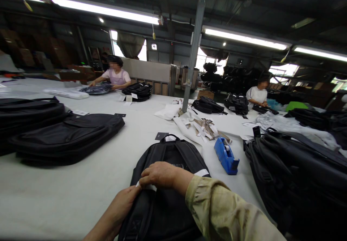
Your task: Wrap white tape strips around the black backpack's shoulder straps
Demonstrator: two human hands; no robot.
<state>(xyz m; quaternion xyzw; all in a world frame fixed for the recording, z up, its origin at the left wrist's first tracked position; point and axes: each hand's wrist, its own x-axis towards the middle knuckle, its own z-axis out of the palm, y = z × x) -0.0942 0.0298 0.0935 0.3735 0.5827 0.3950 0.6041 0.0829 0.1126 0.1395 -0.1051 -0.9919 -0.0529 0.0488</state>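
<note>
Counter [54, 197]: wide, pale, runs across the whole view. Two other people work at its far side.

Flat black bags [67, 136]: stacked at left. A second pile of black bags [292, 176] lies at right. Both are well apart from the hands.

Backpack [162, 215]: black, lying flat on the counter's near edge directly below the camera, top handle pointing away.

Tape dispenser [226, 156]: blue, just beside the backpack on its right. Paper scraps [203, 128] lie beyond it.

Right hand [158, 174]: tan sleeve, reaches across the backpack, fingers curled closed on a white strip [148, 187] at the bag's left edge.

Left hand [123, 201]: bare arm, set against that same edge, fingertips meeting the strip. Cannot tell whether it grips or only steadies.

Judgement: the step in hand looks like working the strip against the backpack's side. A next move would call for the bag held still and the strip kept flat.
</note>
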